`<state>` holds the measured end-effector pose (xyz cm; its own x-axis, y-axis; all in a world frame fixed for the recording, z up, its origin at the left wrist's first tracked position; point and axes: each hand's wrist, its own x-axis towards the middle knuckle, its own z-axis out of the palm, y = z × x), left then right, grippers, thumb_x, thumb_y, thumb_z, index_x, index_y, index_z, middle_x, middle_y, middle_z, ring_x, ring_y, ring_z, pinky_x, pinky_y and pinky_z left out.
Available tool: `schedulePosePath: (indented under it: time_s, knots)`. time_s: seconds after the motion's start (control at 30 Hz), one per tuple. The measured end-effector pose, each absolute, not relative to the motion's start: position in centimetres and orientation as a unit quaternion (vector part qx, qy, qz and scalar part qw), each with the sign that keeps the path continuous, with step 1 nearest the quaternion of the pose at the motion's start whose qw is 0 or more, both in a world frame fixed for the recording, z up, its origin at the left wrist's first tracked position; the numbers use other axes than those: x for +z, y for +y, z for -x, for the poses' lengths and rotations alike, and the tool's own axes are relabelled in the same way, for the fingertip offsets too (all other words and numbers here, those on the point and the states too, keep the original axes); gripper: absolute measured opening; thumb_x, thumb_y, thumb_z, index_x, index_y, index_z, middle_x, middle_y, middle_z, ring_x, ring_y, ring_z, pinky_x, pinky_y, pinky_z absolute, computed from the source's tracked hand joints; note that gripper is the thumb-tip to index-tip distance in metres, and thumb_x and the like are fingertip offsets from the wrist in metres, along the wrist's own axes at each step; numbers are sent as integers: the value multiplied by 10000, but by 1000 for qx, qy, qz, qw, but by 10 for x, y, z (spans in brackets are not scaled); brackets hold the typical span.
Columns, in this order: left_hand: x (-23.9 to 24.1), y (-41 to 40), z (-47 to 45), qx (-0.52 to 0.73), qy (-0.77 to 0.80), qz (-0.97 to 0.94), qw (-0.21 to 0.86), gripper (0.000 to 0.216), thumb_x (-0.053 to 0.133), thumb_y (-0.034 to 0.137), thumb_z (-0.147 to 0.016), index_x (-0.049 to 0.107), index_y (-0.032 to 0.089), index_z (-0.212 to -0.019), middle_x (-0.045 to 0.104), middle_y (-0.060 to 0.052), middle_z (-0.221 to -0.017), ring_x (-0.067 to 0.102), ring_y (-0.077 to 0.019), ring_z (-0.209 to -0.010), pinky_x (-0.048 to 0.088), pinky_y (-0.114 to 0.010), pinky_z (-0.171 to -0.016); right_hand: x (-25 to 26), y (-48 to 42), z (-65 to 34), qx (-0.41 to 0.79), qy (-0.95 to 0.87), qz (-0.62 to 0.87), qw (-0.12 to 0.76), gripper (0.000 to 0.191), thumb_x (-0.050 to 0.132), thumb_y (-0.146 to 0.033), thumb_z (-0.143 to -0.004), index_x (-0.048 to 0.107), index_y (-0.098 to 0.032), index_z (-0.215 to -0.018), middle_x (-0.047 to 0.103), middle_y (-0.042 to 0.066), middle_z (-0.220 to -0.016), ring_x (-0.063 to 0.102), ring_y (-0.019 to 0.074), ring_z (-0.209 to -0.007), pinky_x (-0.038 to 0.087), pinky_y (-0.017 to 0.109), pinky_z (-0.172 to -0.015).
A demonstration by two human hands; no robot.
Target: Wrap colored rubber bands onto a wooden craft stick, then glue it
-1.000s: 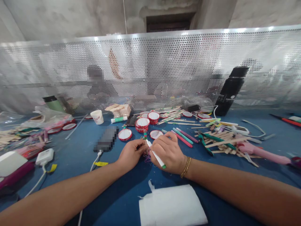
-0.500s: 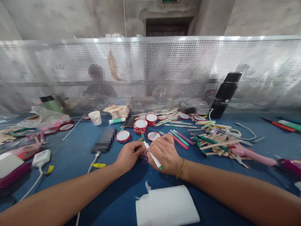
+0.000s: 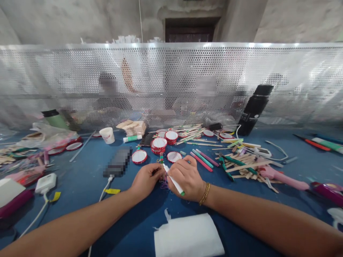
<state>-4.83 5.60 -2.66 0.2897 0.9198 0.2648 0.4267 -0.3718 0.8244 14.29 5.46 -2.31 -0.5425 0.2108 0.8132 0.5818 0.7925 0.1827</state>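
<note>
My left hand (image 3: pixel 148 179) pinches a small craft stick (image 3: pixel 161 157), which stands up between its fingertips with a coloured, partly green top end. A white marker (image 3: pixel 176 184) with a green rear end is gripped in my right hand (image 3: pixel 187 178); its front end meets the stick just above my left fingertips. Purple thread (image 3: pixel 164 184) lies tangled below and between the hands. Beyond them are a round red-rimmed white disc (image 3: pixel 174 157), another such disc (image 3: pixel 139 156) with a stick tab, and a stack of red-rimmed discs (image 3: pixel 159 144).
Pink, teal and purple markers (image 3: pixel 203 159) lie right of the discs. Wooden sticks, green-handled pliers and a pink glue gun (image 3: pixel 281 177) crowd the right. A phone (image 3: pixel 118 162) on a cable and a paper cup (image 3: pixel 107 135) stand left. White folded cloth (image 3: pixel 189 235) lies in front.
Both hands keep nearly the same place and grip, with the marker still against the stick. The whole view has shifted slightly.
</note>
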Motion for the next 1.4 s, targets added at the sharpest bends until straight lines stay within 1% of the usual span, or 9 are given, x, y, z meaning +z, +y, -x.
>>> schedulePosePath:
  time_s: [0.13, 0.33, 0.53, 0.8, 1.03, 1.13, 1.2, 1.3, 1.4]
  knots:
    - [-25, 56, 49, 374, 460, -739, 321, 261, 524, 304, -895, 585, 176, -676, 567, 24, -642, 511, -142, -645, 388, -225, -600, -20, 55, -142, -221, -851, 239, 412, 106, 532, -163, -836, 513, -202, -740, 567, -14, -675, 481, 159, -707, 274, 368, -778]
    - [-24, 56, 48, 366, 460, -745, 315, 263, 520, 330, -910, 613, 173, -721, 586, 12, -667, 521, -150, -659, 396, -235, -620, -20, 55, -144, -221, -843, 253, 420, 102, 543, -178, -826, 511, -201, -732, 565, -9, -660, 473, 165, -702, 279, 381, -793]
    - [-22, 55, 47, 361, 462, -749, 308, 301, 521, 321, -899, 551, 176, -636, 536, 36, -620, 480, -133, -628, 355, -226, -589, -19, 53, -143, -207, -849, 239, 424, 89, 556, -175, -835, 521, -206, -760, 586, -21, -679, 509, 155, -717, 281, 367, -809]
    - [-23, 55, 47, 368, 461, -747, 306, 295, 514, 340, -910, 590, 178, -677, 567, 19, -640, 505, -145, -645, 385, -232, -613, -20, 54, -144, -207, -843, 256, 425, 96, 544, -193, -841, 523, -201, -747, 586, -4, -681, 505, 166, -715, 286, 375, -795]
    - [-25, 56, 47, 375, 462, -736, 323, 285, 536, 345, -897, 582, 176, -672, 566, 21, -642, 514, -146, -645, 392, -226, -603, -20, 53, -145, -210, -846, 244, 426, 80, 546, -192, -838, 537, -202, -759, 582, -8, -688, 489, 163, -718, 285, 375, -820]
    - [-25, 57, 48, 368, 468, -740, 314, 299, 542, 371, -894, 595, 174, -675, 565, 22, -638, 508, -147, -647, 387, -226, -607, -23, 55, -146, -207, -845, 249, 425, 68, 553, -194, -858, 559, -202, -790, 595, -6, -712, 490, 162, -742, 279, 376, -842]
    - [-25, 57, 48, 359, 474, -745, 303, 306, 554, 376, -885, 603, 172, -663, 569, 21, -632, 497, -146, -637, 380, -229, -608, -24, 56, -146, -204, -847, 257, 418, 40, 560, -202, -876, 590, -207, -851, 614, -2, -755, 505, 166, -773, 276, 381, -853]
    - [-24, 57, 48, 348, 484, -749, 289, 299, 552, 366, -885, 624, 172, -669, 581, 18, -627, 485, -147, -616, 370, -240, -605, -23, 59, -147, -200, -846, 286, 404, 118, 558, -214, -900, 624, -234, -996, 618, -1, -789, 519, 172, -790, 276, 380, -840]
    - [-23, 57, 48, 348, 494, -749, 271, 296, 540, 360, -893, 631, 175, -680, 579, 17, -621, 497, -152, -614, 362, -250, -600, -21, 60, -148, -174, -839, 318, 406, 149, 530, -227, -929, 631, -239, -1038, 618, 4, -798, 533, 173, -803, 282, 372, -849]
